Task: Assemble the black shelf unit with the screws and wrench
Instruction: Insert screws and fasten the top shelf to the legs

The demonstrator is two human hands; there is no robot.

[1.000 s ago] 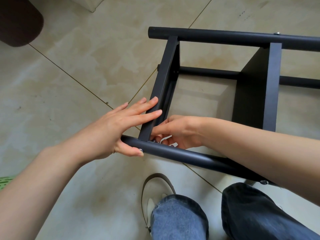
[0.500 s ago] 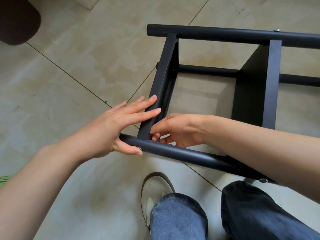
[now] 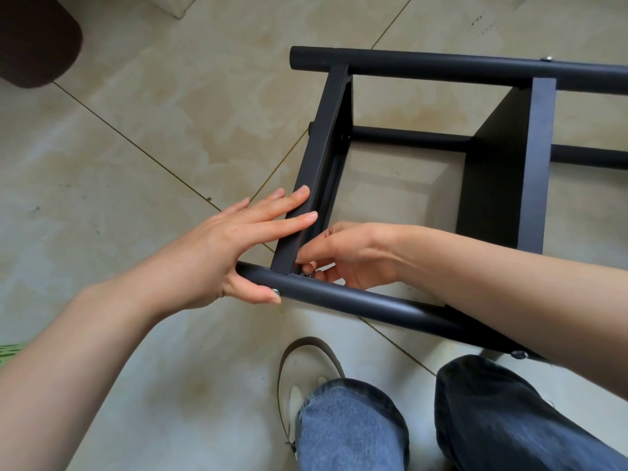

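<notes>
A black metal shelf unit [image 3: 503, 171], largely framed, is lying on its side on beige floor tiles [image 3: 136, 130], filling one to five o'clock. The left hand [image 3: 238, 253] is bracing the end crossbar, fingers straight, thumb pressing a silver screw head [image 3: 276, 292]. The right hand [image 3: 353, 256] is pinching a small fitting inside the corner. Tightening appears unfinished; no wrench is showing.
</notes>
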